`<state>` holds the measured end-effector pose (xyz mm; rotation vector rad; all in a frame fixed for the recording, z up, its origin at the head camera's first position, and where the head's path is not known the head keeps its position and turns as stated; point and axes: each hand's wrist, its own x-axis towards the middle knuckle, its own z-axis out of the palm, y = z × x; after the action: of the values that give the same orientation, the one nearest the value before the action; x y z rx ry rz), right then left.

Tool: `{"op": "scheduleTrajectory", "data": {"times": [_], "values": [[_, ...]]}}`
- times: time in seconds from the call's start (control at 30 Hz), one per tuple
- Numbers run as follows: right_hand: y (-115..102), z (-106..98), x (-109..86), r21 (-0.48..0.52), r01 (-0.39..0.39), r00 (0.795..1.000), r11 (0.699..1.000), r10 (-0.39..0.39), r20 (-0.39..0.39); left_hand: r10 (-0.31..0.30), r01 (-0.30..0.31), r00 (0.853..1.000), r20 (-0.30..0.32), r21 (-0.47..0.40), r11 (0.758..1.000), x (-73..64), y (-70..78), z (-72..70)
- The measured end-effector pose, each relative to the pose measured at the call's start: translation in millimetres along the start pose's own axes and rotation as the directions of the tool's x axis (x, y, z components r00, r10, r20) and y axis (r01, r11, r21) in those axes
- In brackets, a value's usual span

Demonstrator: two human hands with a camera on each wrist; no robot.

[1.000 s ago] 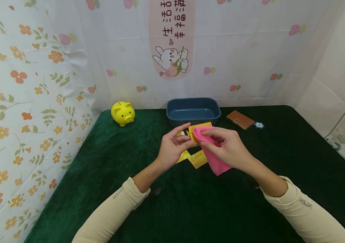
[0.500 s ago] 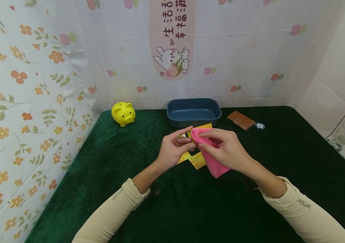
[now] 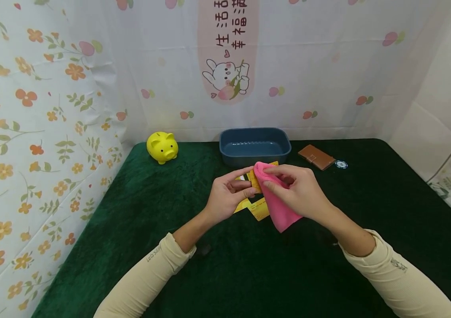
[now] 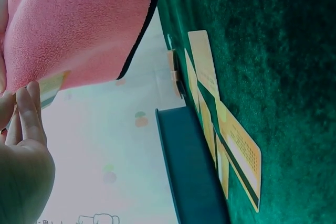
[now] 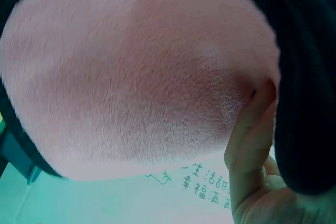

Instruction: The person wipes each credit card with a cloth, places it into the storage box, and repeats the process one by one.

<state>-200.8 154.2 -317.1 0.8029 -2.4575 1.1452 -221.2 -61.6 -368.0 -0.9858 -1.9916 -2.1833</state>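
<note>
My left hand pinches a yellow bank card between thumb and fingers, raised above the table. In my right hand is a pink plush cloth, folded over the card's right part and hiding much of it. The left wrist view shows the cloth's dark edging and a strip of the held card beside the fingertips. Below the hands, several yellow cards lie overlapping on the dark green tabletop. The cloth fills most of the right wrist view and covers the card there.
Just beyond the hands stands a blue rectangular basin. A yellow piggy bank is at the back left. To the back right lie a brown wallet and a blue-and-white poker chip. Patterned curtains border the table.
The right hand shifts the cloth slightly over the card, and its folded top now sits a little higher and farther right. The left hand keeps its hold; the other items stay put.
</note>
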Motion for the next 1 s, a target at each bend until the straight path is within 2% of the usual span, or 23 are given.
{"op": "scheduleTrajectory", "data": {"times": [0.43,1.0], "values": [[11,-12,-0.4,-0.037,-0.044,0.998,0.998,0.042,-0.053,-0.015,0.015,1.000,-0.013,0.043,0.999,-0.6,-0.3,2.9],[21,-19,-1.9,-0.068,-0.100,0.992,0.993,0.094,-0.084,0.029,-0.028,0.998,-0.048,0.027,0.999,1.3,0.7,2.3]]}}
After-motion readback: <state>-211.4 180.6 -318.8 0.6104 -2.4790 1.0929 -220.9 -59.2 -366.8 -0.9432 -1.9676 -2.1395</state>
